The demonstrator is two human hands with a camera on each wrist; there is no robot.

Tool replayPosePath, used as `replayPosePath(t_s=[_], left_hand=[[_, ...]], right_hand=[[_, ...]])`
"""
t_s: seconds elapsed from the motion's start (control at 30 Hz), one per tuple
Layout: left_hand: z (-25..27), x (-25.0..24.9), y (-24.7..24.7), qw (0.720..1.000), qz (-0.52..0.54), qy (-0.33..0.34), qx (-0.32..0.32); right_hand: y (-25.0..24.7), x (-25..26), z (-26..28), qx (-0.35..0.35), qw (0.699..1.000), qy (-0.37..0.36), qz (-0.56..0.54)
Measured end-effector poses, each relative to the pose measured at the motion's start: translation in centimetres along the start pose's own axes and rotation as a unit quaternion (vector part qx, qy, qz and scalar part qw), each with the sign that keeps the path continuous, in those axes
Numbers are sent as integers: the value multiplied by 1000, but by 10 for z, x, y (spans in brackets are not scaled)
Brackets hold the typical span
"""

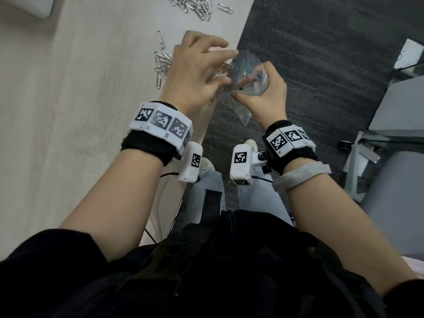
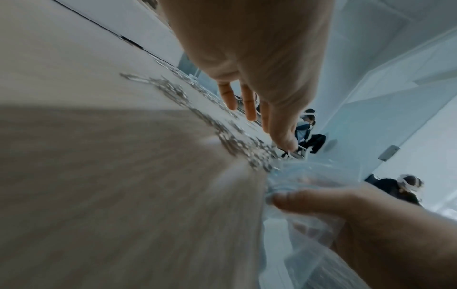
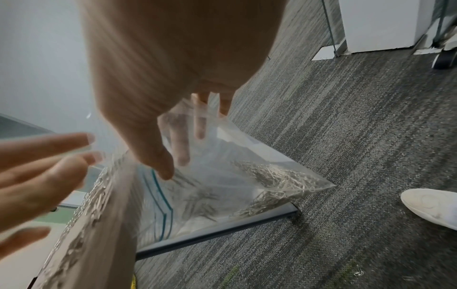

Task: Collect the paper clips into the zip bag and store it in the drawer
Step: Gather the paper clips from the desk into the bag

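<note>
My right hand (image 1: 263, 92) grips the mouth of a clear zip bag (image 1: 243, 72) just off the right edge of the pale wooden table (image 1: 68, 111). In the right wrist view the zip bag (image 3: 222, 185) hangs below the table edge with a heap of paper clips (image 3: 279, 179) in its bottom corner. My left hand (image 1: 202, 63) hovers with straight, spread fingers over loose clips (image 1: 226, 67) at the edge beside the bag's mouth. More clips (image 1: 163, 63) lie left of that hand. A bigger pile (image 1: 192, 5) lies farther back.
Dark grey carpet (image 1: 321, 65) lies right of the table, with my white shoe (image 3: 430, 205) on it. Grey and glass furniture (image 1: 401, 111) stands at the far right. A white object (image 1: 34, 5) sits at the table's back left corner. Other people (image 2: 309, 135) are in the distance.
</note>
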State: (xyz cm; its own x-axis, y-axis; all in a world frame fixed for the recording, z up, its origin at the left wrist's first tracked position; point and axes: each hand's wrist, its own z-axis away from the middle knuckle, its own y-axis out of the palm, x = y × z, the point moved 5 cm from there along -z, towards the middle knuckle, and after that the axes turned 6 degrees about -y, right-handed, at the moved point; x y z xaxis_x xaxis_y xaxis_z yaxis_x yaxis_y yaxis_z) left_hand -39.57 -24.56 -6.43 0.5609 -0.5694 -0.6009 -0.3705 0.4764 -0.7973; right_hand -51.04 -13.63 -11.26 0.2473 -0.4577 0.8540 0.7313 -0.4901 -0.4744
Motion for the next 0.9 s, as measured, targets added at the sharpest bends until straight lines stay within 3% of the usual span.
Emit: replayPosePath(t_s=[0.13,0.2,0.63,0.9], left_hand=[[10,13,-6,989,-61,-73,117],[13,14,-7,983,-79,-88,142],[-2,6,5,994,38,-56,85],[-7,-10,17,997,22,-43,57]], right_hand=[[4,-5,1,9,1000,3,4],[4,-6,1,8,1000,0,4],[3,-2,2,7,1000,-7,1],[2,3,1,7,1000,-11,-6]])
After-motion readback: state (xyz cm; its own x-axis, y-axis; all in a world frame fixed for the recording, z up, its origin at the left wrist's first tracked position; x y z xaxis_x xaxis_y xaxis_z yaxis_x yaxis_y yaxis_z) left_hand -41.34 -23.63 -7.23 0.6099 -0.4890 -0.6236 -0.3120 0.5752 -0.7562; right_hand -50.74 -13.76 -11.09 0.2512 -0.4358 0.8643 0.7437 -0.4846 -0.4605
